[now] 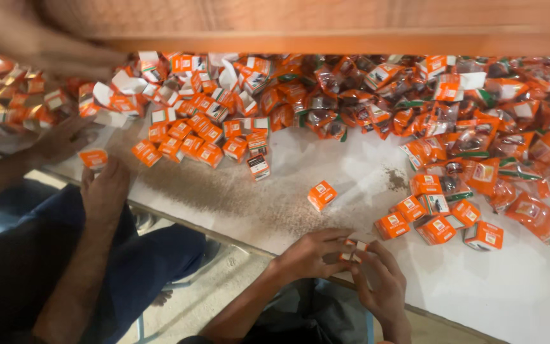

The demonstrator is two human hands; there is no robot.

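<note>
Both hands are right down front, left hand and right hand pinching one small orange box between them at the white table edge. More loose boxes sit just right, sachet pile behind. Co-worker's hand rests far left.

A white table carries heaps of small orange boxes, clear orange sachets and scattered brown powder.
</note>
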